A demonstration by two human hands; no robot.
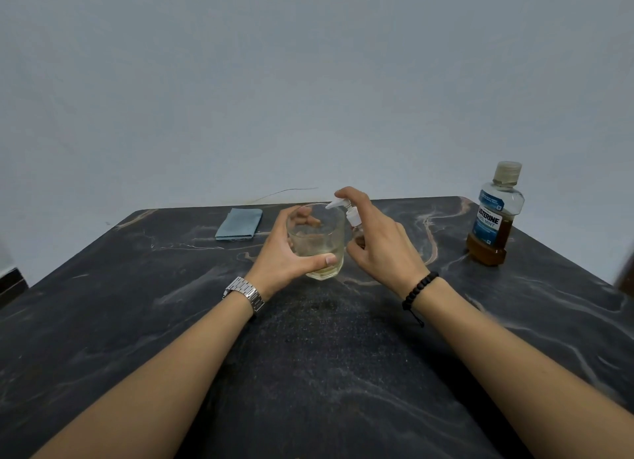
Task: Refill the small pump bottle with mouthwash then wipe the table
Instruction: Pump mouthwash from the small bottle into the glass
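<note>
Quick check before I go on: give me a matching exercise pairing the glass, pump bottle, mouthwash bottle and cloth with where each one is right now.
Things:
1. glass
2. pump bottle
3. mouthwash bottle
4. cloth

Places:
A. standing capped at the table's far right
B. held in the right hand, nozzle aimed over the glass
C. lying folded at the far left of the table
D. gripped by the left hand, a little pale liquid inside

Pairs: 1-D, 2-B, 3-A, 4-C
</note>
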